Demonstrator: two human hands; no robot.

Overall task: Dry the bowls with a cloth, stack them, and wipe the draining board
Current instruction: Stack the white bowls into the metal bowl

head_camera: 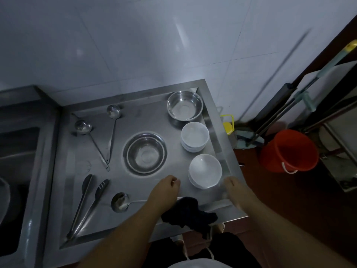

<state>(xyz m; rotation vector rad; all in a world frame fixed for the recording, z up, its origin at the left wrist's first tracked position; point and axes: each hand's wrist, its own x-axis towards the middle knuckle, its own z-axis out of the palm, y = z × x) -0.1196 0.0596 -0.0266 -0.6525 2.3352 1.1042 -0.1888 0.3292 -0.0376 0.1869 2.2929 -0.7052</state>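
Note:
Two stacks of white bowls stand along the right side of the steel draining board (116, 219), one near (205, 172) and one farther back (195, 136). A steel bowl (144, 152) sits mid-board and another (185, 105) in the back right corner. A dark cloth (189, 213) lies crumpled on the front edge, partly hanging over it. My left hand (166, 188) hovers just left of the near stack with curled fingers, holding nothing. My right hand (233, 190), blurred, is at the board's right rim beside that stack, its fingers looking extended.
Two ladles (114, 111) (83, 127), tongs (87, 202) and a third ladle (119, 202) lie on the board's left half. A sink (17, 161) adjoins on the left. On the floor to the right are a red bucket (287, 150), a mop (309, 88) and a yellow-capped bottle (228, 127).

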